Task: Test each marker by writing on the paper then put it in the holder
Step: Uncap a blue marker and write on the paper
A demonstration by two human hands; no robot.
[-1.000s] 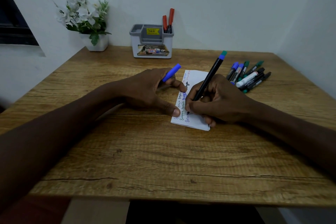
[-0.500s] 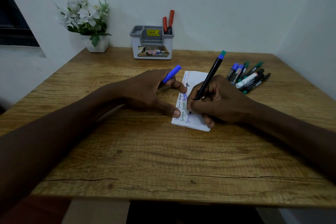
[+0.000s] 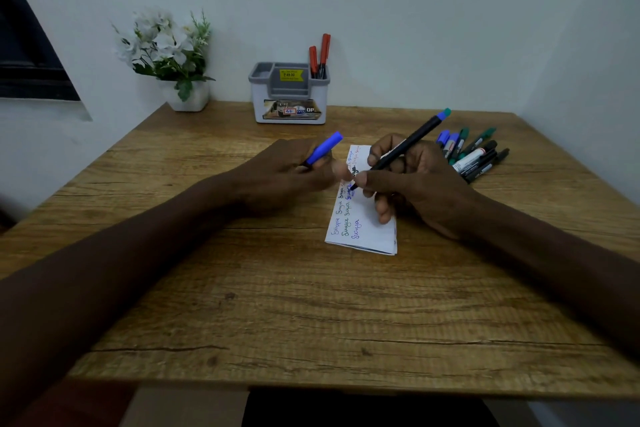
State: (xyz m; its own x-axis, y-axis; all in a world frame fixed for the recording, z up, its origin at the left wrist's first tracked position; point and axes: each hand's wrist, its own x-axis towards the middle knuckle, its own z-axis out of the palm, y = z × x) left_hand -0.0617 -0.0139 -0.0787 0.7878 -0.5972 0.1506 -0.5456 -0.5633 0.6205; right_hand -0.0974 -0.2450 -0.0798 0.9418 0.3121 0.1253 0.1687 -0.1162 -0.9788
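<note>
Now the right hand point(image 3: 412, 180) has lifted the black marker point(image 3: 398, 151) off the paper point(image 3: 367, 225) toward the blue cap point(image 3: 323, 149) gripped in the left hand point(image 3: 287, 177) — likely recapping, with the holder point(image 3: 289, 94) well beyond the paper.

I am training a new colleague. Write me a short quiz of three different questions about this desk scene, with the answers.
1. True or false: the holder contains two red markers.
2. Which hand holds the blue cap: A left hand, B right hand?
3. Fill in: the marker in the right hand has its tip over the ____.

Key: 1 true; 2 A; 3 paper.
</note>
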